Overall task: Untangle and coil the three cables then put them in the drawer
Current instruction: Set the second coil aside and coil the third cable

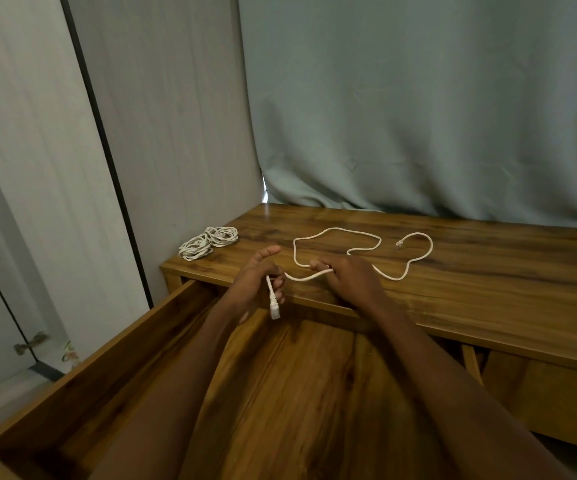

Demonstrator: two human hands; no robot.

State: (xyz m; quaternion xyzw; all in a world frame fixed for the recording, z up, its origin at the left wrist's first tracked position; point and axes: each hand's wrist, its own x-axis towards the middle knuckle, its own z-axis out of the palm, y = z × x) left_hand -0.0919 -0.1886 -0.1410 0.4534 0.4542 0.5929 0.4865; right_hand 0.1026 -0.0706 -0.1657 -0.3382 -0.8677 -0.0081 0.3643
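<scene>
Head view: the left hand has its fingers curled round the loose white cable near its plug, above the open drawer. The right hand pinches the same cable, which trails across the wooden surface. Two coiled cables lie at the surface's left corner.

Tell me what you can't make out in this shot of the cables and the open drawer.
Head view only:
- Loose cable: far plug too small to identify.
- Two coiled cables: ends lost among the loops.
- Drawer: floor partly hidden by forearms, front cut off by the frame.
- Right hand: fingertips hidden behind its back.
</scene>
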